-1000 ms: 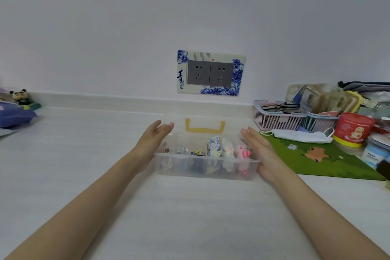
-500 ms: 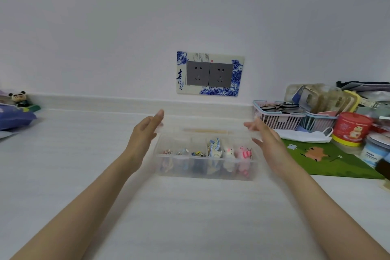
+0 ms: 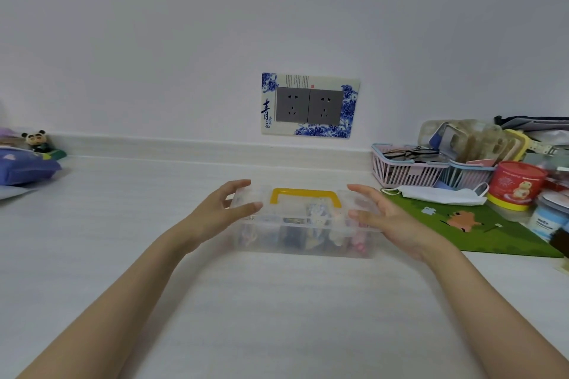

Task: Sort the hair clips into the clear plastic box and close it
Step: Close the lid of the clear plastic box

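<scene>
The clear plastic box (image 3: 303,244) stands on the white counter in front of me. Its clear lid, with a yellow handle (image 3: 305,195), lies down over the top. Several hair clips (image 3: 335,232) show blurred through the front wall, in divided compartments. My left hand (image 3: 220,212) grips the lid's left end, thumb in front and fingers behind. At the right end my right hand (image 3: 380,215) holds the lid the same way. Whether the lid is latched I cannot tell.
A green mat (image 3: 480,231) lies right of the box, with a white face mask (image 3: 437,194), pink basket (image 3: 400,171), red tin (image 3: 514,184) and jars behind. A panda figure (image 3: 37,140) and blue pouch (image 3: 24,168) sit far left. Wall sockets (image 3: 309,104) are behind.
The lid was standing open behind the box; both hands have swung it forward and down over the top, so the yellow handle now faces up.
</scene>
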Demonstrator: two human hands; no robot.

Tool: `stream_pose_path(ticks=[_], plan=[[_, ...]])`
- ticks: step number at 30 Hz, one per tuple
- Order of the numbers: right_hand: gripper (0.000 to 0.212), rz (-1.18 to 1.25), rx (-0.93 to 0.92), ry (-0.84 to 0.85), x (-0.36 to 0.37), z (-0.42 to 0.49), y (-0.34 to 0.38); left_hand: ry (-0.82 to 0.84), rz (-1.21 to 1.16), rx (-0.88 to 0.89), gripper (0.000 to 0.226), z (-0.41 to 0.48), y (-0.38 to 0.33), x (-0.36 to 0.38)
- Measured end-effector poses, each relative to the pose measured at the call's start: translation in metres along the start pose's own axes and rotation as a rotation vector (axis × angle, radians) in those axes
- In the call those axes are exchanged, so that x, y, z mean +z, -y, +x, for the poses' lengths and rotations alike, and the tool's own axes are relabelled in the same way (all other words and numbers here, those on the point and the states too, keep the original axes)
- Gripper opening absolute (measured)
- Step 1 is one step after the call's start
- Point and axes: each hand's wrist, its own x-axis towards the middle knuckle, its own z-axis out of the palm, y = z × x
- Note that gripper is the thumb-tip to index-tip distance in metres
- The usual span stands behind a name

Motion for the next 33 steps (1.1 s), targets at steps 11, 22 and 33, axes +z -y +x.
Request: stream_pose_path(ticks=[11, 22, 33], plan=[[0.067, -1.204, -0.427, -0.172, 0.032, -0.039, -0.014, -0.071, 1.035, 0.416, 0.067, -0.052, -0.005, 0.036], [0.075, -1.337, -0.401, -0.150, 0.021, -0.009, -0.036, -0.086, 1.231, 0.387, 0.079, 0.001, 0.010, 0.072], [0.078, -1.263, -0.228, -0.183, -0.051, 0.102, -0.061, -0.029, 1.130, 0.313, 0.095, 0.144, 0.009, 0.117]])
